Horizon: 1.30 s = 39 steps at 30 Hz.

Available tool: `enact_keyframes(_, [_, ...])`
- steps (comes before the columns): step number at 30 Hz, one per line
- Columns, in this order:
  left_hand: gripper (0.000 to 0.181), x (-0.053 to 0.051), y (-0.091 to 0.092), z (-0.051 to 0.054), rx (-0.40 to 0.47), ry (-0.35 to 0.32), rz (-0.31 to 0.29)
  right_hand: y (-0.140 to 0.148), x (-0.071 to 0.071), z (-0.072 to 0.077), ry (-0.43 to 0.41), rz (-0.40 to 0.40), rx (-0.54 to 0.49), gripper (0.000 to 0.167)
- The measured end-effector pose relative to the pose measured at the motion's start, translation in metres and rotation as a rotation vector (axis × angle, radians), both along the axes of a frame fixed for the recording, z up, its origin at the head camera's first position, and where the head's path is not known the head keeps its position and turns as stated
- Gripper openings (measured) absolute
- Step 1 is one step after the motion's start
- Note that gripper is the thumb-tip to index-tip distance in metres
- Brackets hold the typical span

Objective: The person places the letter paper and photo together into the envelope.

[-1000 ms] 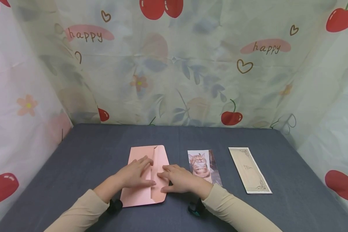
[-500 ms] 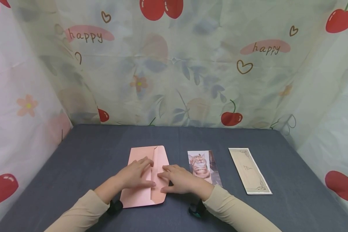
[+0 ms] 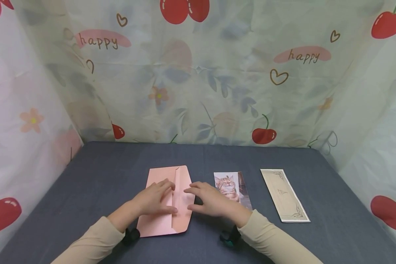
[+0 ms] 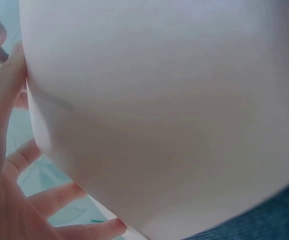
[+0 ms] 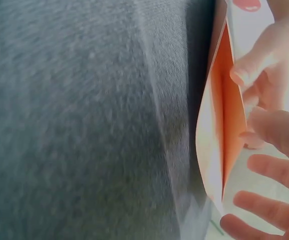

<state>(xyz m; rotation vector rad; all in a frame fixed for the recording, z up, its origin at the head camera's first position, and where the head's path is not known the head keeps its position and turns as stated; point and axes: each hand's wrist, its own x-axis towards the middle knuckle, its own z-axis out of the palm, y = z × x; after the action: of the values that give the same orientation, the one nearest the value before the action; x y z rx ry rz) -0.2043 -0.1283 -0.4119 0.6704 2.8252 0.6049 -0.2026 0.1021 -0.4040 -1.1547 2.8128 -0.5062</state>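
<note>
A pink envelope [image 3: 158, 220] lies on the dark table with its flap unfolded toward the right. The left hand [image 3: 155, 198] rests on the envelope's body, fingers spread and slightly bent; in the left wrist view its fingertips touch the paper [image 4: 159, 110]. Over the flap's right edge is the right hand [image 3: 211, 200], fingers apart and holding nothing. The right wrist view looks into the gap of the envelope [image 5: 217, 130], with the right hand [image 5: 274, 175] beside it. Whether the right fingertips touch the flap, I cannot tell.
Right of the envelope lies a cat photo card [image 3: 227, 187], partly behind the right hand and wrist. Farther right is a long beige card [image 3: 283, 194] with ornate corners. A patterned curtain [image 3: 198, 91] stands behind the dark table [image 3: 102, 168].
The right hand has shifted a little to the right, from on the flap to its outer edge, and the flap looks slightly raised there. The left hand has stayed in place.
</note>
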Motion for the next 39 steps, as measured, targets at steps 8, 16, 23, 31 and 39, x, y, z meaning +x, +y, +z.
enact_keyframes(8, [0.062,0.000,0.000,0.000,-0.004,-0.027,0.030,0.012,-0.002,0.002,0.021,-0.005,-0.108,0.040])
enact_keyframes(16, [0.062,0.000,0.001,0.000,0.000,-0.020,0.029,0.031,-0.004,-0.002,0.004,-0.052,-0.168,0.038])
enact_keyframes(23, [0.062,0.001,0.000,0.000,0.008,-0.031,0.028,0.052,-0.005,-0.001,-0.064,-0.122,-0.266,0.037])
enact_keyframes(31, [0.062,0.002,0.000,0.000,0.011,-0.027,0.026,0.075,-0.005,-0.005,-0.060,-0.209,-0.350,0.033])
enact_keyframes(39, [0.061,0.004,-0.001,0.001,0.020,-0.029,0.022,0.101,-0.008,-0.006,-0.002,-0.318,-0.348,0.030])
